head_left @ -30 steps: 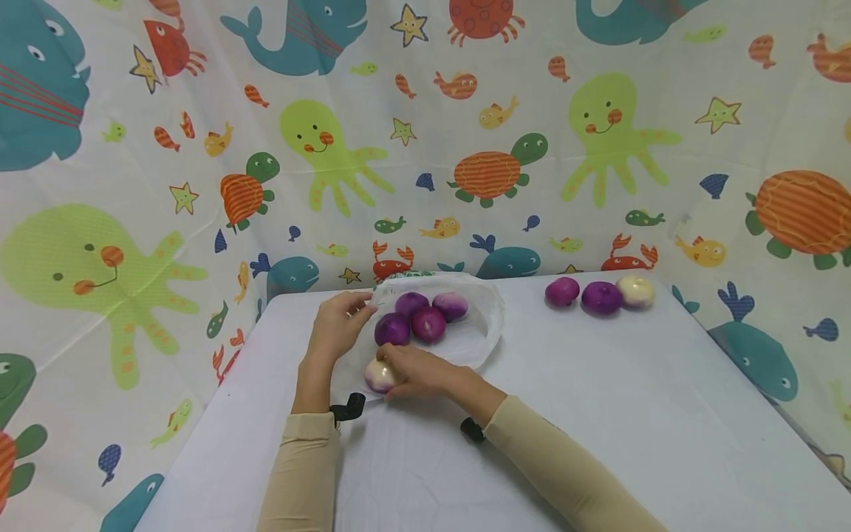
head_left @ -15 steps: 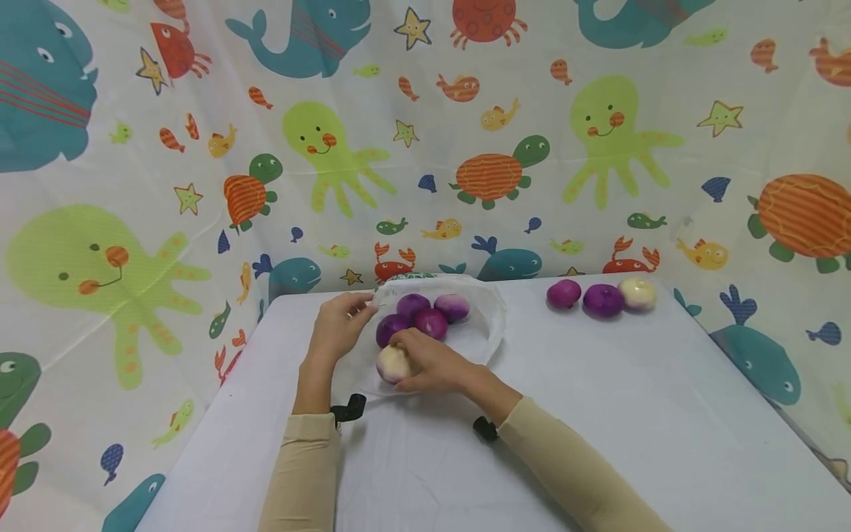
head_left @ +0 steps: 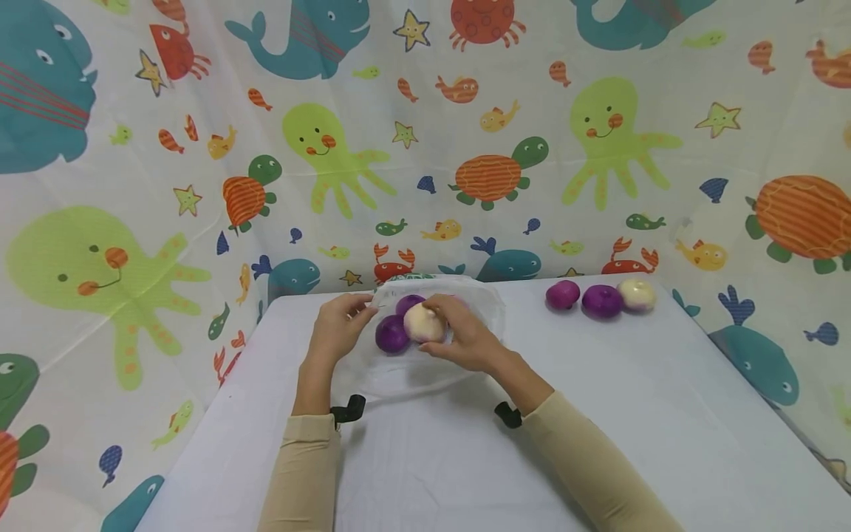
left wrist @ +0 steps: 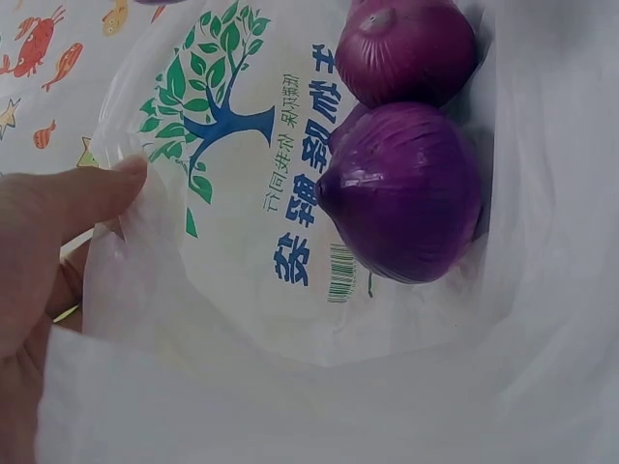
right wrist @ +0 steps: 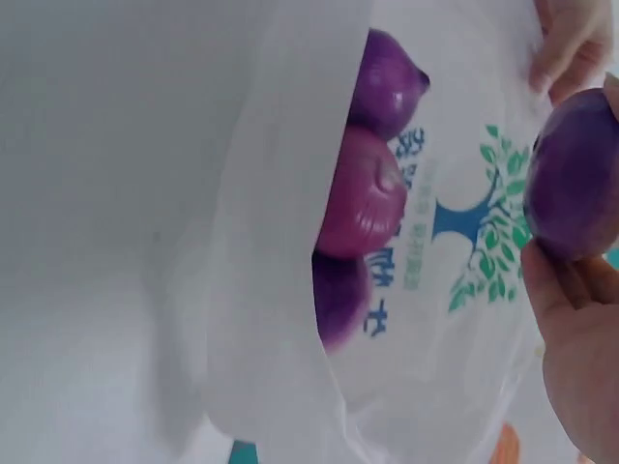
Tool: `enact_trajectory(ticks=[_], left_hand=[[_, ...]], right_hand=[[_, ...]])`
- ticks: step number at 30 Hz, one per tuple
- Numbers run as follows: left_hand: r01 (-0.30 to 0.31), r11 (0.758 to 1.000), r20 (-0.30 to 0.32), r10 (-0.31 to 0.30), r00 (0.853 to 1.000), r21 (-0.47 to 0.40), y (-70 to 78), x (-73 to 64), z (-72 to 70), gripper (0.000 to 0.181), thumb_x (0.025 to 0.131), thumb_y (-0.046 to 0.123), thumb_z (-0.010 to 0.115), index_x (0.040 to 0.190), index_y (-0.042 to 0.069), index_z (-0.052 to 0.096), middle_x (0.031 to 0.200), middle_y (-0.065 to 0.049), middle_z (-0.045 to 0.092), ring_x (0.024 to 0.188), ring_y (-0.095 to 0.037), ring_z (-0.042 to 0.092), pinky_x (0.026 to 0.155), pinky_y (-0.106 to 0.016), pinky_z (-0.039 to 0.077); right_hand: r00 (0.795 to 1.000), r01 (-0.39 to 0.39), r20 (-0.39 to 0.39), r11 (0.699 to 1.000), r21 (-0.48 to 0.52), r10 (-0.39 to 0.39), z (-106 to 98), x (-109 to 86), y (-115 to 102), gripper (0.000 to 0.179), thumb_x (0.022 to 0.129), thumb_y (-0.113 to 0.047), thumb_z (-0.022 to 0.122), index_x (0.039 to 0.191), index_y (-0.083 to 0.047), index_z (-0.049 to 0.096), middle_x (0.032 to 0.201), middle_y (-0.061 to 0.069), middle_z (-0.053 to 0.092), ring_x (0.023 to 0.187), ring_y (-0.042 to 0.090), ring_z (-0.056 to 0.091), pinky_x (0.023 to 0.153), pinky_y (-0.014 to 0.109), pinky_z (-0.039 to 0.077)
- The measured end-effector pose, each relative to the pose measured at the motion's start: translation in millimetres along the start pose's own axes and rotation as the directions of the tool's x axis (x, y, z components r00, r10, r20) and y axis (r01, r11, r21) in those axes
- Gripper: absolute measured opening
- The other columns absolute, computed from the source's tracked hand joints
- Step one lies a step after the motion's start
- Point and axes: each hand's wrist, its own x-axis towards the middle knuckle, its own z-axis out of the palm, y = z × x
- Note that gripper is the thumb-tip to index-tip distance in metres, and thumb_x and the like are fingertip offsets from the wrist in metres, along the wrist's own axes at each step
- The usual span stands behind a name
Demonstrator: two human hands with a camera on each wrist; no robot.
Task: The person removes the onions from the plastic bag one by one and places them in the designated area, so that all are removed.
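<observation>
A white plastic bag (head_left: 488,307) with a green and blue tree print lies with its mouth spread. My left hand (head_left: 335,329) pinches the bag's left edge, thumb (left wrist: 102,198) on the inner side. In my right hand (head_left: 472,340) is an onion (head_left: 424,324), pale on the side facing the head camera and purple in the right wrist view. It is held above the bag's mouth. Inside the bag sit several purple onions; a dark one (head_left: 392,335) shows at the left and another (head_left: 408,303) behind it. The held onion and right hand cover the others in the head view.
At the table's far right stand a magenta onion (head_left: 563,295), a dark purple onion (head_left: 602,301) and a pale onion (head_left: 636,295) in a row. A curtain (head_left: 425,170) printed with sea animals hangs behind the white table (head_left: 598,399).
My right hand has moved the pale onion from the bag's near left edge, rightward and away from me, over the onions in the bag. The left hand has stayed at the bag's edge.
</observation>
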Motion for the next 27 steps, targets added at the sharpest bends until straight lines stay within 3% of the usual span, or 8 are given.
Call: enact_trajectory(ticks=[10, 22, 27], left_hand=[[0.012, 1.0, 0.008, -0.012, 1.0, 0.002, -0.6, 0.0, -0.1, 0.035, 0.1, 0.03, 0.071, 0.132, 0.014, 0.072, 0.102, -0.006, 0.072, 0.092, -0.023, 0.063, 0.075, -0.034, 0.055], [0.02, 1.0, 0.017, -0.02, 1.0, -0.01, -0.1, 1.1, 0.2, 0.035, 0.101, 0.03, 0.071, 0.132, 0.015, 0.072, 0.104, -0.005, 0.072, 0.094, -0.024, 0.063, 0.077, -0.035, 0.057], [0.031, 0.999, 0.018, -0.031, 0.999, -0.018, -1.2, 1.0, 0.8, 0.035, 0.1, 0.031, 0.071, 0.132, 0.016, 0.072, 0.103, -0.004, 0.072, 0.094, -0.024, 0.062, 0.076, -0.035, 0.057]], right_hand=[[0.999, -0.003, -0.038, 1.0, 0.005, 0.003, -18, -2.6, 6, 0.071, 0.093, -0.032, 0.08, 0.155, -0.022, 0.047, 0.156, 0.003, 0.05, 0.145, 0.027, 0.044, 0.117, 0.051, 0.043], [0.984, -0.056, -0.168, 0.998, -0.008, 0.054, -34, -6.1, 11, 0.068, 0.09, -0.028, 0.083, 0.147, -0.019, 0.047, 0.147, 0.01, 0.056, 0.136, 0.03, 0.053, 0.112, 0.056, 0.047], [0.979, -0.066, -0.196, 0.998, -0.022, 0.06, -40, -6.2, 18, 0.066, 0.09, -0.028, 0.083, 0.146, -0.018, 0.048, 0.151, 0.011, 0.054, 0.128, 0.03, 0.055, 0.106, 0.054, 0.05]])
